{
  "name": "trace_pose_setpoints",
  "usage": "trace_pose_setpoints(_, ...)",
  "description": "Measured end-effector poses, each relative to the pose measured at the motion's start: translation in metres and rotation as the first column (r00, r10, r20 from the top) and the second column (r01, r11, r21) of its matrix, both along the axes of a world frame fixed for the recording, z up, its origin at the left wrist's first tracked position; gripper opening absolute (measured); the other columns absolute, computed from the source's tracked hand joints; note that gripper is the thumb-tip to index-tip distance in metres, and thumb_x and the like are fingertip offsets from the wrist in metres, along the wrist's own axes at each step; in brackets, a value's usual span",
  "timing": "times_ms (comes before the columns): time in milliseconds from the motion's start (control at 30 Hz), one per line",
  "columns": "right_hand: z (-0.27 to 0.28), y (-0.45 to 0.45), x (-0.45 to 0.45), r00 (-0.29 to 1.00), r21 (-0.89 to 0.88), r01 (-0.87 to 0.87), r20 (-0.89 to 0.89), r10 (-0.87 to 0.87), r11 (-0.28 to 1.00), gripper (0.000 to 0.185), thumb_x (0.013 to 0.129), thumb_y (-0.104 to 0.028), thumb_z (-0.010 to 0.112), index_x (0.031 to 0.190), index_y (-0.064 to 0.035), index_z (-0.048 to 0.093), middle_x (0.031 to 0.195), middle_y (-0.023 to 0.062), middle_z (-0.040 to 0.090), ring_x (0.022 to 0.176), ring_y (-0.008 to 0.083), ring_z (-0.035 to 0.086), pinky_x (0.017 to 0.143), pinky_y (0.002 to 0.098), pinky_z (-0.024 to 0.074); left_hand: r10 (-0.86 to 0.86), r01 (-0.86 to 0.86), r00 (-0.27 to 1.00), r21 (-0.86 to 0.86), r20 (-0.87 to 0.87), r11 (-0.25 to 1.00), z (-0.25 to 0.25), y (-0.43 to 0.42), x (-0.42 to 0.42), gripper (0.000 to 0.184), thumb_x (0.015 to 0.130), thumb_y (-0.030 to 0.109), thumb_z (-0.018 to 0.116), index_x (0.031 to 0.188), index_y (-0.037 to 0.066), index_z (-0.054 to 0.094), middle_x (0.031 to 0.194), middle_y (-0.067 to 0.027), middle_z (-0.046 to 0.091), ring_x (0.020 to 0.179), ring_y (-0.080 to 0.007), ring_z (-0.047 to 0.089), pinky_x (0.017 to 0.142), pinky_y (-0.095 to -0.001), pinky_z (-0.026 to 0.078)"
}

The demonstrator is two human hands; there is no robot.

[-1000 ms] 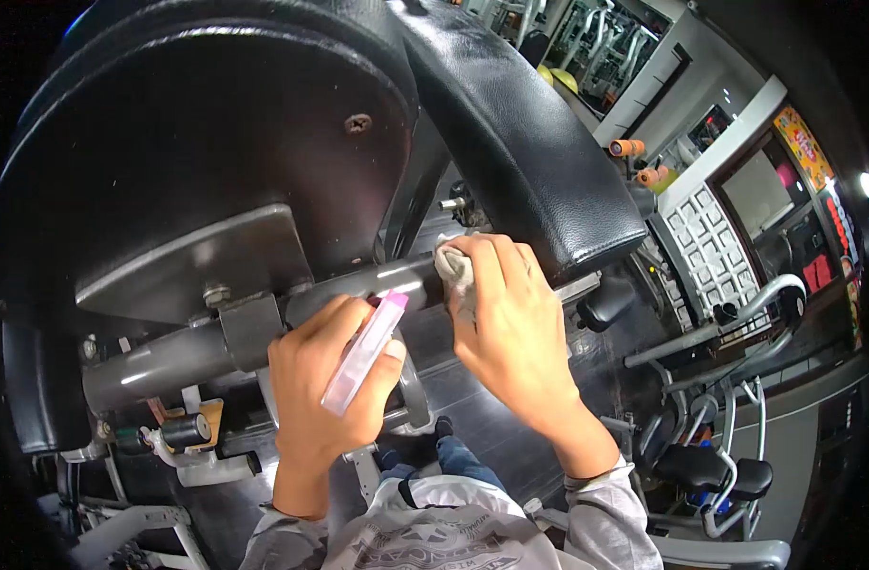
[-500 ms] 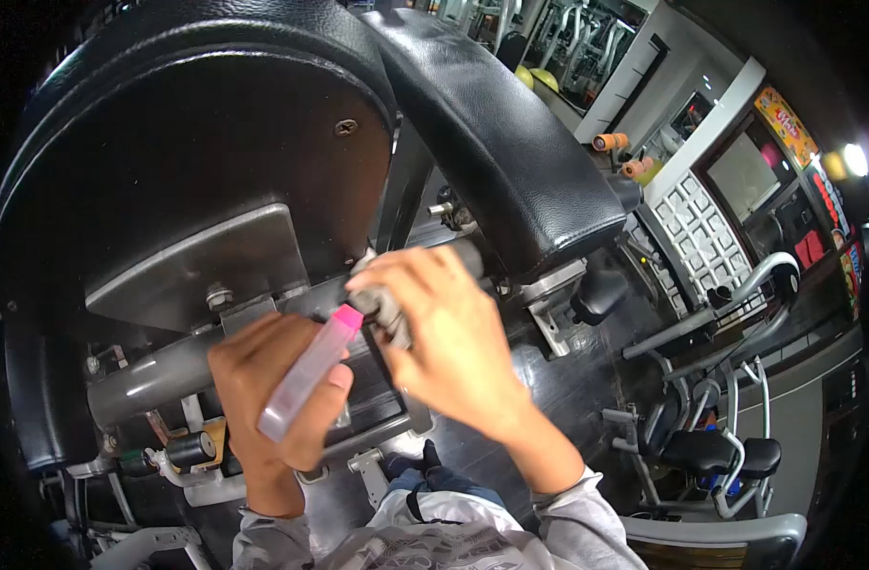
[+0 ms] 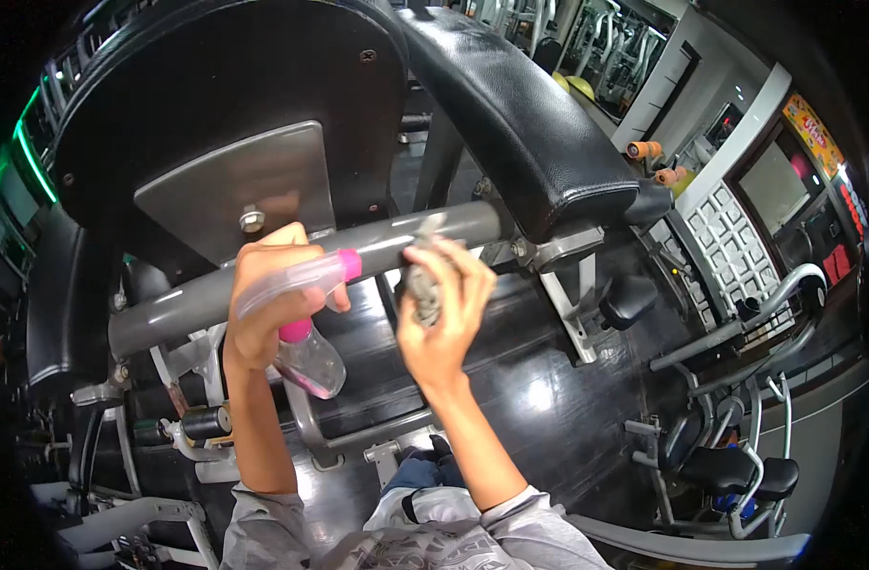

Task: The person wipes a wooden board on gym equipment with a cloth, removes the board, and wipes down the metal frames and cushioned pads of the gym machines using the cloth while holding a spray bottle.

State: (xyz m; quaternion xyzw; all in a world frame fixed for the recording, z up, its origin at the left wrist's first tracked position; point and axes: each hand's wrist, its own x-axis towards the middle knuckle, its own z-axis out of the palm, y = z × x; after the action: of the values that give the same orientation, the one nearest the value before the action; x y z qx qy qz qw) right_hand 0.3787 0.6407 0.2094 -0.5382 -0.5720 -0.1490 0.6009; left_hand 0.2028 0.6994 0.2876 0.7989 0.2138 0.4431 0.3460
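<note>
Now the left hand (image 3: pixel 257 330) grips a spray bottle (image 3: pixel 313 362), its body newly visible; the right hand (image 3: pixel 443 321) holds a cloth (image 3: pixel 423 293).

Spray bottle (image 3: pixel 311 369) is in the left hand (image 3: pixel 262 318); cloth (image 3: pixel 423 293) in the right hand (image 3: pixel 446 318). Bar (image 3: pixel 389 237) lies beyond both hands; panel (image 3: pixel 235 104) behind bar, between two pads (image 3: pixel 539 133).

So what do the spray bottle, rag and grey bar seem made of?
Spray bottle: probably plastic, glossy; see-through body, pink parts. Rag: likely soft fabric, matte; it bunches in folds. Grey bar: apparently painted metal, smooth, semi-gloss; light streaks along it.
</note>
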Motion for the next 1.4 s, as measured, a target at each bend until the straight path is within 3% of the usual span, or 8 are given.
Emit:
trace_pose_setpoints(67, -0.008, 0.001, -0.009, 0.982, 0.029, -0.189, 0.027, 0.188, 0.982, 0.054, 0.061, 0.006, 0.069, 0.110, -0.0152, 0.068, 0.123, 0.0063, 0.058, 0.114, 0.0305, 0.050, 0.099, 0.0433, 0.0407, -0.022, 0.021, 1.000, 0.047, 0.002, 0.999, 0.004, -0.001, 0.000, 0.043, 0.068, 0.042, 0.056, 0.067, 0.001, 0.068, 0.065, -0.0084, 0.065, 0.066, -0.0181, 0.044, 0.058, -0.0331, 0.035)
trace_pose_setpoints(200, -0.035, 0.021, 0.000, 0.982, 0.190, -0.033, -0.177, 0.067, 0.981, 0.040, 0.067, 0.009, 0.068, 0.102, -0.0100, 0.066, 0.118, 0.0095, 0.058, 0.109, 0.0293, 0.054, 0.097, 0.0412, 0.0431, -0.071, 0.069, 0.996, 0.042, 0.055, 0.997, 0.001, 0.000, 0.000, 0.039, 0.068, 0.035, 0.054, 0.068, -0.001, 0.068, 0.068, -0.0109, 0.067, 0.068, -0.0189, 0.045, 0.061, -0.0332, 0.037)
trace_pose_setpoints(367, -0.037, 0.045, -0.005, 0.626, 0.388, 0.019, -0.723, 0.292, 0.921, 0.020, 0.092, -0.004, 0.063, 0.110, -0.0052, 0.055, 0.112, 0.0087, 0.055, 0.107, 0.0215, 0.055, 0.094, 0.0337, 0.0428, -0.103, 0.104, 0.994, -0.003, 0.035, 0.995, 0.004, -0.001, -0.003, 0.042, 0.067, 0.035, 0.053, 0.070, -0.004, 0.068, 0.068, -0.0143, 0.066, 0.067, -0.0195, 0.050, 0.062, -0.0322, 0.040)
trace_pose_setpoints(467, -0.017, 0.045, -0.012, 0.052, 0.525, 0.073, -0.851, 0.522, 0.848, 0.031, 0.098, -0.019, 0.059, 0.125, -0.0102, 0.046, 0.119, 0.0061, 0.054, 0.104, 0.0173, 0.056, 0.090, 0.0352, 0.0461, -0.141, 0.143, 0.986, -0.023, 0.086, 0.989, 0.003, 0.001, -0.004, 0.039, 0.069, 0.032, 0.052, 0.071, -0.004, 0.068, 0.070, -0.0139, 0.067, 0.071, -0.0198, 0.050, 0.064, -0.0328, 0.041)
trace_pose_setpoints(800, -0.036, 0.048, -0.023, -0.348, 0.569, -0.202, -0.803, 0.484, 0.797, 0.045, 0.095, -0.035, 0.063, 0.131, -0.0159, 0.045, 0.112, 0.0044, 0.054, 0.090, 0.0159, 0.058, 0.069, 0.0313, 0.0506, -0.128, 0.145, 0.974, -0.079, 0.186, 0.986, -0.003, 0.002, -0.003, 0.045, 0.070, 0.031, 0.053, 0.075, -0.012, 0.063, 0.071, -0.0201, 0.063, 0.064, -0.0273, 0.064, 0.064, -0.0344, 0.052)
trace_pose_setpoints(1000, -0.035, 0.026, -0.043, -0.206, 0.548, -0.508, -0.827, 0.524, 0.665, 0.032, 0.095, -0.025, 0.062, 0.121, -0.0097, 0.051, 0.107, 0.0053, 0.060, 0.090, 0.0155, 0.060, 0.063, 0.0308, 0.0520, -0.140, 0.161, 0.960, -0.068, 0.244, 0.985, -0.009, 0.003, -0.006, 0.046, 0.070, 0.032, 0.054, 0.078, -0.013, 0.063, 0.073, -0.0205, 0.064, 0.063, -0.0282, 0.064, 0.065, -0.0349, 0.053)
trace_pose_setpoints(1067, -0.031, 0.034, -0.024, -0.179, 0.449, -0.292, -0.893, 0.413, 0.844, 0.029, 0.094, -0.024, 0.063, 0.116, -0.0090, 0.053, 0.101, 0.0060, 0.062, 0.084, 0.0155, 0.061, 0.064, 0.0294, 0.0510, -0.131, 0.153, 0.950, -0.056, 0.284, 0.987, -0.010, 0.003, -0.006, 0.048, 0.071, 0.033, 0.054, 0.080, -0.013, 0.063, 0.073, -0.0208, 0.065, 0.058, -0.0263, 0.063, 0.060, -0.0327, 0.052)
trace_pose_setpoints(1400, -0.010, 0.032, -0.038, -0.213, 0.492, -0.144, -0.863, 0.458, 0.859, 0.036, 0.095, -0.026, 0.064, 0.121, -0.0064, 0.050, 0.093, 0.0076, 0.063, 0.073, 0.0167, 0.063, 0.065, 0.0321, 0.0539, 0.099, -0.038, 0.960, -0.228, 0.263, 0.973, -0.009, -0.025, -0.060, 0.040, 0.080, 0.026, 0.051, 0.083, -0.013, 0.062, 0.073, -0.0201, 0.064, 0.047, -0.0206, 0.059, 0.047, -0.0271, 0.047)
